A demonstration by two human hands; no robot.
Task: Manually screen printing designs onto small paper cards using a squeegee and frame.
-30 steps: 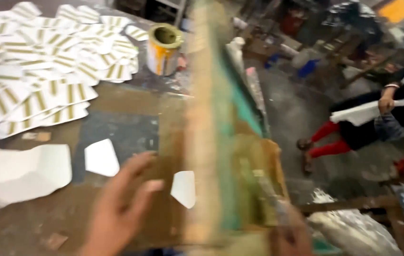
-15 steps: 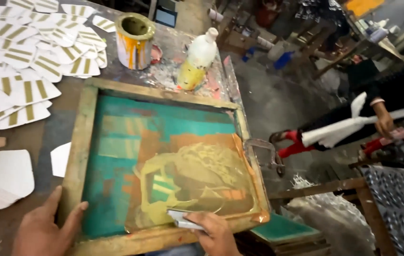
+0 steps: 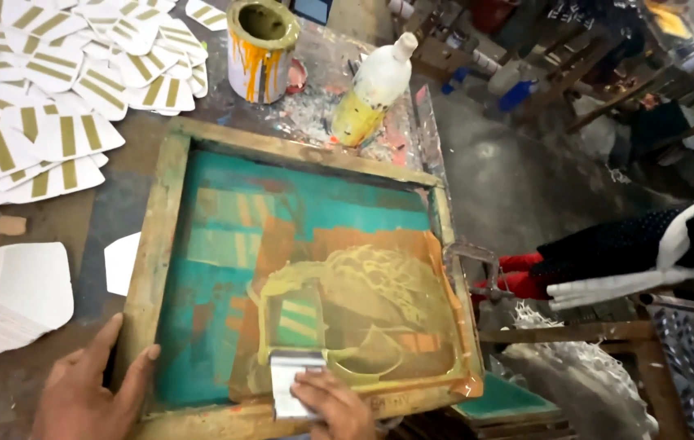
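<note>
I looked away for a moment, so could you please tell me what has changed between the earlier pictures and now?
The wooden-framed printing screen, raised on edge a second ago, now lies flat on the table. The left hand moved from under it to its near left corner; the right hand has pressed a small grey squeegee onto the mesh. The paint-streaked tin, white bottle and gold-striped white cards stayed put.

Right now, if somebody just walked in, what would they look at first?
Probably the big wooden printing frame in the middle, its teal screen smeared with gold ink. The right hand presses a small squeegee on its near edge, and the left hand rests at the frame's near-left corner. Gold-striped white cards lie spread at the far left, with a paint-dripped can behind the frame.
</note>
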